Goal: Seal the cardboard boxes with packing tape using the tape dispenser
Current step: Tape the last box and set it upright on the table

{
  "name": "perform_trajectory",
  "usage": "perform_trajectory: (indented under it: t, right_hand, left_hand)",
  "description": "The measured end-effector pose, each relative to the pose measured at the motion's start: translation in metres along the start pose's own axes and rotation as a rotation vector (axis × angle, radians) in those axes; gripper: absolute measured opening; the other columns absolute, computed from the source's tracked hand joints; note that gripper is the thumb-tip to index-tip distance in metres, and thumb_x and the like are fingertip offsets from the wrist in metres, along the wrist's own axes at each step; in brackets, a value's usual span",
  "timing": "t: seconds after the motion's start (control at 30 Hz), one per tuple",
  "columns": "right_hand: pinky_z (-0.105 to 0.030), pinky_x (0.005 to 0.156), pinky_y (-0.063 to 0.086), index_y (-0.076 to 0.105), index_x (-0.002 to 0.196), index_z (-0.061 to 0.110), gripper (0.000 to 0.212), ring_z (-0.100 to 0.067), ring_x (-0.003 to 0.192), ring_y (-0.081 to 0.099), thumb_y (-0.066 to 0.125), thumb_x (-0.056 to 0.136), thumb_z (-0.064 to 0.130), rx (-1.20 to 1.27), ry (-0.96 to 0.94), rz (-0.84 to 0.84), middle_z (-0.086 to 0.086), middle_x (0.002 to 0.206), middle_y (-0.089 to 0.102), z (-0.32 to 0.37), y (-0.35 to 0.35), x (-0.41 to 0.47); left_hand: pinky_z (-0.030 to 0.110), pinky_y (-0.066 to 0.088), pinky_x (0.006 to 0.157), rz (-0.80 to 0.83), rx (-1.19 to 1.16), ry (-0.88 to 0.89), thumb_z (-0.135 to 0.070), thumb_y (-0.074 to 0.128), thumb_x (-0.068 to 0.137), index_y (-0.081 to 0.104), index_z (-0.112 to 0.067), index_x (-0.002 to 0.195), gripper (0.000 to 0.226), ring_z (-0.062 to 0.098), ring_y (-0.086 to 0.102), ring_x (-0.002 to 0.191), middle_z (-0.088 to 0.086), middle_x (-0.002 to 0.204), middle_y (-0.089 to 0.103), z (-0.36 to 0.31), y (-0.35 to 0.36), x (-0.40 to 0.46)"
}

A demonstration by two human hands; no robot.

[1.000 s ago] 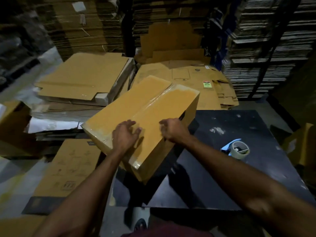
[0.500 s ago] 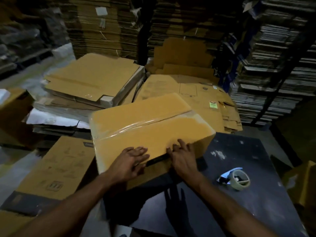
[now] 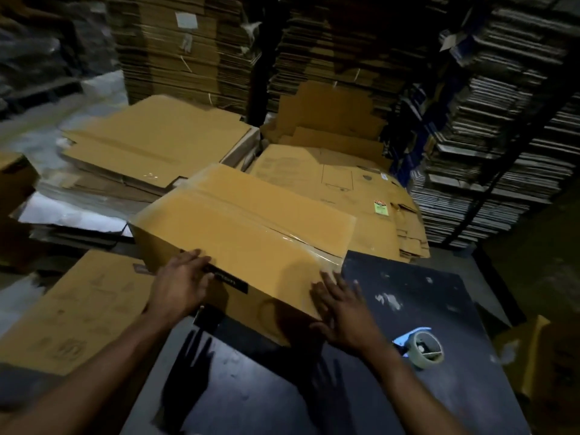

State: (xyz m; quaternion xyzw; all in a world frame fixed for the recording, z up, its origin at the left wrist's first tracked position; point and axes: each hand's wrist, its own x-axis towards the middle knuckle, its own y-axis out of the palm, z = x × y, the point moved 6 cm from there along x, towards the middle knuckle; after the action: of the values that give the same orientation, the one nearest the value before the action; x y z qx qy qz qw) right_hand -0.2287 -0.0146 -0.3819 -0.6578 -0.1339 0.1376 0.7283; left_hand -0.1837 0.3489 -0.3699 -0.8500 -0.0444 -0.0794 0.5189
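The cardboard box (image 3: 241,243) sits at the far left part of the dark table (image 3: 408,293), occupying the centre of the view and overhanging the table's left edge. Its top flaps are closed, and a strip of clear tape (image 3: 276,227) runs along the centre seam from about 10 o'clock to 4 o'clock, wrapping over the right end of the box.

The left hand (image 3: 180,284) rests at the near left edge of the box, at roughly 8 o'clock from the box centre. Its fingers are extended and lie flat over the top edge, beside a black label (image 3: 227,277) on the near side panel. The fingers are apart and clamp nothing.

The right hand (image 3: 342,315) presses against the near right corner of the box, at roughly 4 o'clock from the box centre. Its fingers are straight and spread, palm toward the cardboard, close below the taped end. It grips nothing.

The tape dispenser (image 3: 425,348), holding a roll with a blue part at its left side, lies on the table at 4 o'clock from the right hand, near it but not touching.

Flattened cartons (image 3: 150,142) are stacked at 11 o'clock beyond the box, and more flat printed cartons (image 3: 339,180) lie at 1 o'clock. A further flat carton (image 3: 78,312) lies at 8 o'clock, left of the table. Tall stacks of bundled cardboard (image 3: 188,48) fill the background.
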Motion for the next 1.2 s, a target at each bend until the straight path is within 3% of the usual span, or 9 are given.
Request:
perform_trajectory:
  t: [0.07,0.17,0.27,0.4,0.53,0.67,0.8,0.97,1.2]
  right_hand:
    - [-0.05,0.128,0.004,0.024,0.162,0.032,0.089,-0.012,0.155,-0.005,0.039,0.089,0.081,0.023,-0.018,0.065,0.012,0.168,0.003,-0.017,0.004,-0.005]
    - [-0.044,0.107,0.052,0.057,0.146,0.017,0.075,-0.016,0.146,0.035,0.055,0.089,0.066,0.035,-0.138,-0.121,-0.001,0.156,0.047,-0.007,0.008,-0.011]
    - [-0.035,0.075,0.064,0.075,0.124,0.013,0.054,-0.022,0.124,0.064,0.077,0.082,0.047,0.06,-0.129,-0.38,-0.003,0.134,0.068,0.016,0.009,-0.028]
    - [-0.027,0.073,0.061,0.079,0.116,0.025,0.038,-0.022,0.117,0.07,0.054,0.098,0.047,0.021,-0.196,-0.396,0.003,0.127,0.072,0.089,0.017,-0.035]
    - [-0.028,0.08,0.061,0.078,0.112,0.035,0.02,-0.007,0.116,0.068,0.069,0.096,0.041,0.293,-0.157,-0.43,0.016,0.128,0.071,0.124,0.005,-0.017]
    - [-0.048,0.105,0.05,0.069,0.132,0.033,0.048,-0.023,0.139,0.052,0.076,0.086,0.047,0.214,-0.061,-0.5,0.001,0.154,0.052,0.054,-0.025,-0.012]
    - [-0.061,0.12,0.018,0.032,0.155,0.05,0.089,-0.032,0.158,0.003,0.063,0.078,0.083,0.106,0.498,-0.089,0.0,0.172,0.0,-0.063,-0.032,-0.012]
    - [-0.045,0.104,0.052,0.055,0.146,0.039,0.056,-0.026,0.14,0.05,0.063,0.095,0.058,0.23,0.394,-0.04,0.0,0.169,0.025,-0.089,-0.017,-0.021]
    - [-0.035,0.092,0.058,0.064,0.137,0.038,0.049,-0.012,0.112,0.07,0.071,0.089,0.027,0.478,0.478,0.032,0.005,0.133,0.069,-0.196,0.016,-0.082]
  left_hand:
    - [0.051,0.038,0.116,0.048,-0.17,-0.079,-0.061,0.062,0.096,0.057,-0.018,0.149,0.069,0.036,0.034,0.151,0.015,0.165,0.037,-0.032,0.026,-0.02]
    - [0.05,0.024,0.124,0.165,-0.461,-0.35,-0.068,0.056,0.093,0.013,-0.02,0.168,0.099,0.032,0.001,0.161,0.012,0.174,-0.012,-0.069,0.063,-0.041]
    - [0.049,0.025,0.123,0.19,-0.601,-0.451,-0.067,0.056,0.095,-0.012,-0.025,0.166,0.106,0.034,0.006,0.16,0.014,0.174,-0.006,-0.089,0.077,-0.037]
    - [0.044,0.036,0.117,0.186,-0.516,-0.452,-0.049,0.07,0.096,-0.003,-0.023,0.168,0.106,0.039,0.026,0.154,0.016,0.173,0.012,-0.056,0.067,0.001]
    - [0.046,0.039,0.115,0.204,-0.345,-0.28,-0.047,0.074,0.093,0.009,-0.018,0.168,0.103,0.038,0.036,0.15,0.014,0.171,0.023,-0.028,0.039,0.047]
    - [0.047,0.028,0.125,0.271,-0.229,-0.058,-0.07,0.069,0.086,0.02,-0.031,0.166,0.101,0.033,0.016,0.159,0.012,0.174,0.006,-0.073,0.03,0.025]
    - [0.061,0.001,0.126,0.301,0.12,0.173,-0.092,0.04,0.082,0.026,-0.043,0.161,0.094,0.034,-0.004,0.161,0.014,0.174,-0.006,-0.119,0.07,-0.034]
    - [0.071,0.009,0.12,0.174,0.231,0.126,-0.07,0.045,0.092,0.046,-0.037,0.154,0.07,0.041,0.015,0.158,0.018,0.171,0.019,-0.127,0.085,-0.033]
    - [0.063,0.01,0.125,0.132,0.133,0.286,-0.061,0.049,0.093,0.044,-0.03,0.156,0.071,0.031,0.011,0.16,0.012,0.173,0.018,-0.218,0.112,-0.057]
